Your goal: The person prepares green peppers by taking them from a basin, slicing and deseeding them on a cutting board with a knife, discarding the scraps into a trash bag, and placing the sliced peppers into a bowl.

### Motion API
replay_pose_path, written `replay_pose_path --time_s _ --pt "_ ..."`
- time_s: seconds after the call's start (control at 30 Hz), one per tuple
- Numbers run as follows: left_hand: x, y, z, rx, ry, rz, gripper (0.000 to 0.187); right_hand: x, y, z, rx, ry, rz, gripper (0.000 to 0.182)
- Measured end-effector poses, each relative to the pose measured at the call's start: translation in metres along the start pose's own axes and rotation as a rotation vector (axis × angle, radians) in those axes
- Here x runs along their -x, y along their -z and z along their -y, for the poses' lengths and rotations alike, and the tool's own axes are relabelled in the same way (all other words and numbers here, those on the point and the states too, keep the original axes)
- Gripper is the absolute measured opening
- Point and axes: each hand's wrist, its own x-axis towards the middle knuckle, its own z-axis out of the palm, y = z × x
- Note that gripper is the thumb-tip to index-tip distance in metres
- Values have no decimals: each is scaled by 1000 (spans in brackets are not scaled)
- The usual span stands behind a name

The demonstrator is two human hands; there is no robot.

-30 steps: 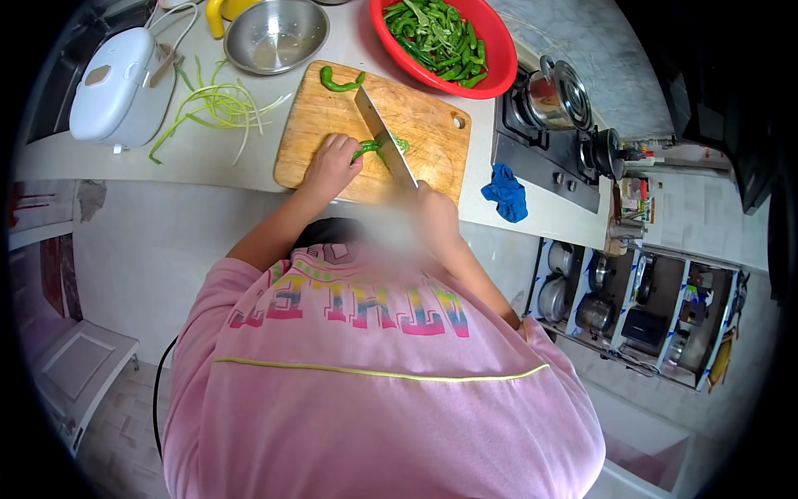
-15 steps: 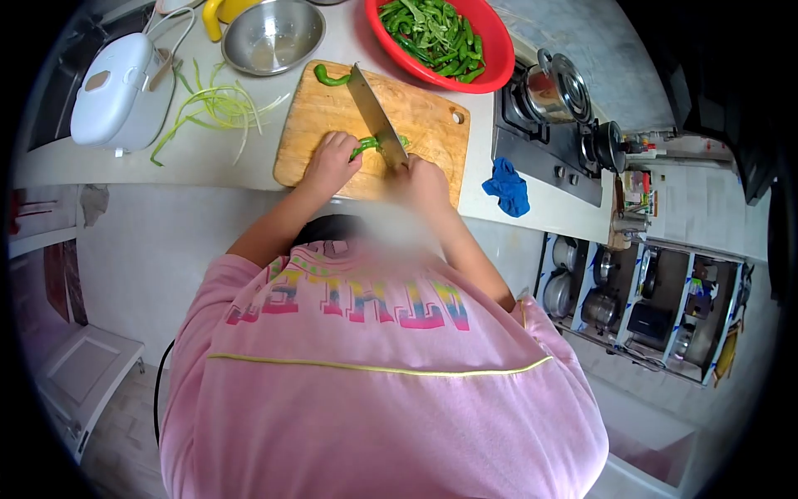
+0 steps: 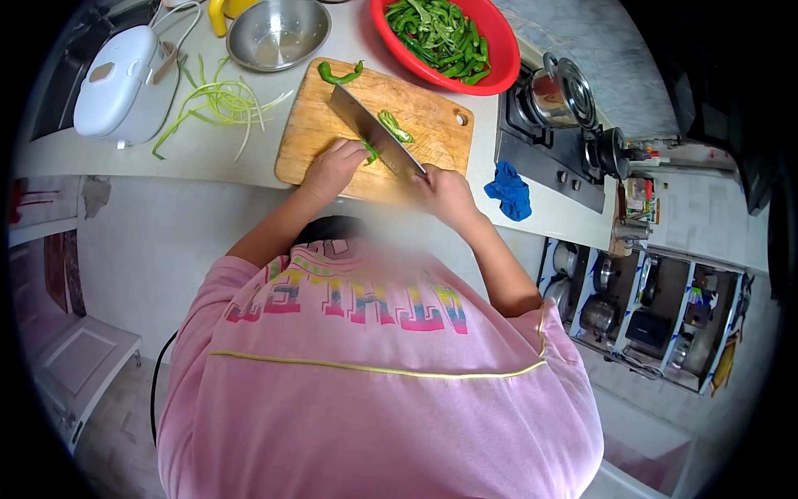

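My left hand (image 3: 334, 165) is closed on a short piece of green pepper (image 3: 371, 151) near the front of the wooden cutting board (image 3: 432, 116). My right hand (image 3: 445, 193) grips the handle of a broad knife (image 3: 378, 133), its blade slanting up and to the left across the board, beside the held piece. Right of the blade lie cut pepper strips (image 3: 396, 126). A whole curved pepper (image 3: 341, 76) rests at the board's back left, beyond the knife tip.
Behind the board stand a metal bowl (image 3: 278, 35) and a red basin (image 3: 504, 62) of green peppers. Green stalks (image 3: 220, 106) and a white appliance (image 3: 125, 91) are on the left. A blue cloth (image 3: 509, 191) lies right, near the stove (image 3: 544, 158) with pots.
The knife and my right hand have moved right and toward me. Cut strips now show beyond the blade, and the piece at my left hand looks shorter.
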Motion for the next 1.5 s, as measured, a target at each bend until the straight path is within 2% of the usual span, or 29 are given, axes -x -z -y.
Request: replay_pose_path --time_s 0.1,0.3,0.4,0.53,0.63,0.73,1.07,1.17,1.23,1.3,1.4,1.5 --pt "2 -3 1 -2 -15 -1 22 0 -1 4 55 -11 41 23" --pt "-1 -4 4 -14 -20 14 19 -9 -19 6 131 95 28 23" --pt "-2 -6 2 -38 -17 15 16 -31 -41 9 109 89 -2 21" --pt "1 -6 5 -33 -25 -20 15 -34 -40 1 -106 77 -149 20" --pt "2 -6 4 -25 -2 -20 14 -19 -26 5 -60 47 -155 21" --pt "0 -7 3 -31 -22 -23 13 -10 -15 3 9 24 -10 21" --pt "1 -8 1 -19 -13 -8 12 -32 -34 7 29 -7 51 24" --pt "0 -7 2 -35 -27 31 11 -35 -37 12 2 -34 2 23" --pt "-3 -9 5 -74 -57 37 11 -26 -50 -4 -114 -24 -150 25" --pt "-9 -21 12 -41 -41 57 19 -15 -59 -16 -238 -14 -290 26" --pt "-30 -33 10 11 4 82 24 11 -37 -6 -480 -140 -435 26" --pt "-66 -28 33 -101 19 21 24 26 -33 -26 -452 -276 -426 25"
